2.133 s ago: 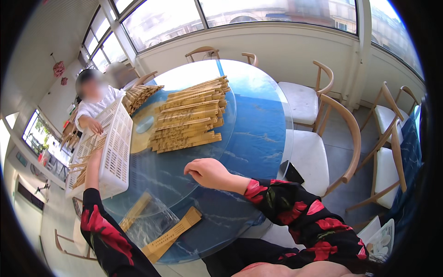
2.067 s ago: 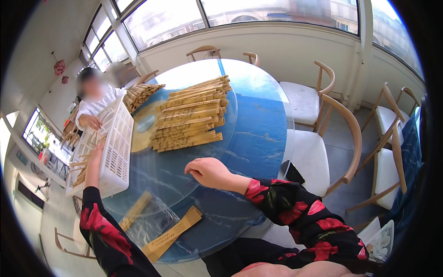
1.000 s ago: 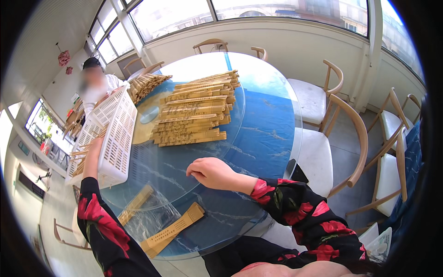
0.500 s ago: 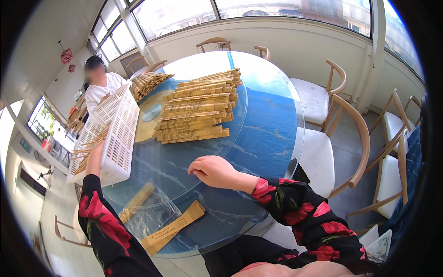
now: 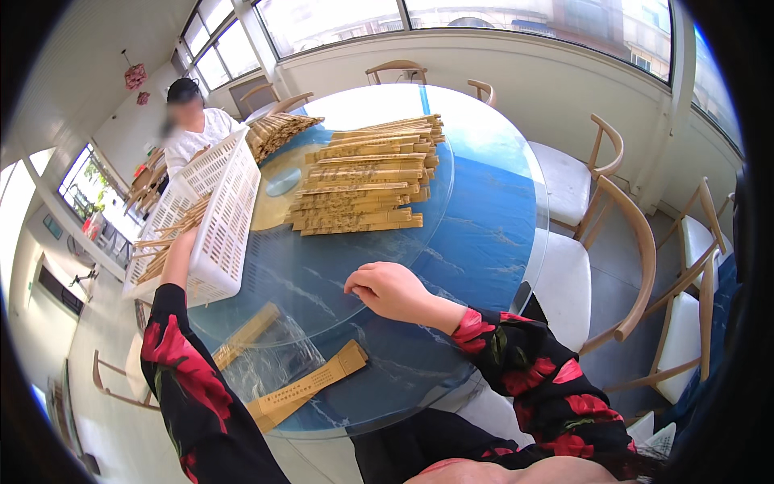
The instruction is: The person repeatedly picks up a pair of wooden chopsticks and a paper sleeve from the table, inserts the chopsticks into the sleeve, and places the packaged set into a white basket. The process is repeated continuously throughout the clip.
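My left hand reaches over the near end of a white slatted plastic basket, among thin wooden chopsticks. The basket hides its fingers. Above the glass tabletop my right hand hovers with its fingers curled in and nothing visible in them. Close below it lie flat tan paper sleeves with print, fanned slightly apart. To their left a clear plastic bag rests, with more tan sleeves partly in or under it. Farther back spreads a large stack of filled tan sleeves.
A round glass turntable tops the blue marbled table. Another pile of sleeves lies beyond the basket, near a person in white seated at the far left. Wooden chairs with white seats stand along the right side.
The view has shifted, so table and basket appear slightly moved to the right. My left hand stays at the basket, and my right hand keeps its curled pose above the table.
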A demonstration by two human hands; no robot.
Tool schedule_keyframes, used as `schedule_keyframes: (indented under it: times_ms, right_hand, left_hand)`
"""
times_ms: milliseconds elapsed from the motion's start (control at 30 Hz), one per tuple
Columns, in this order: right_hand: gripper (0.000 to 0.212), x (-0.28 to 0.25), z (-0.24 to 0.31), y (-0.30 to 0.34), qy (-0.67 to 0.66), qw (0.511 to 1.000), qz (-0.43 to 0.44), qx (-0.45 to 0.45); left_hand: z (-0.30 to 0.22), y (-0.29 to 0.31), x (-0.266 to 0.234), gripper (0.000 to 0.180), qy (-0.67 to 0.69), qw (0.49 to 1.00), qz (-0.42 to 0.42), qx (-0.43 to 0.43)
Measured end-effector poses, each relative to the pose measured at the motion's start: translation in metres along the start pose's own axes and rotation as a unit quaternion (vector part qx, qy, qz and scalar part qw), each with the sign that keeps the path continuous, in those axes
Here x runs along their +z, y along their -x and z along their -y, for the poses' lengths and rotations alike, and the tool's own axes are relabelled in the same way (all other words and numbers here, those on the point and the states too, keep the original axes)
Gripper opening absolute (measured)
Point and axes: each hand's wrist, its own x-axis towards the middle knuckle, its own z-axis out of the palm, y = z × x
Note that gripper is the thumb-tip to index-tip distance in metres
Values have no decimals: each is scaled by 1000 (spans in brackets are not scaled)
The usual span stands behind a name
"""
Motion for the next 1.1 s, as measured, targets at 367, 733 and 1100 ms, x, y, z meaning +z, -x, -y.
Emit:
schedule_keyframes:
  times_ms: [367, 733, 1100]
  right_hand:
    - [14, -7, 12, -5, 21, 1000, 15, 10]
    - [13, -9, 9, -4, 24, 1000, 12, 2]
    - [15, -6, 5, -3, 22, 1000, 0, 4]
  left_hand:
    - [19, -63, -19, 27, -605, 767, -174, -119]
    - [-40, -33, -29, 23, -652, 732, -133, -147]
    - [-140, 160, -28, 22, -594, 757, -267, -47]
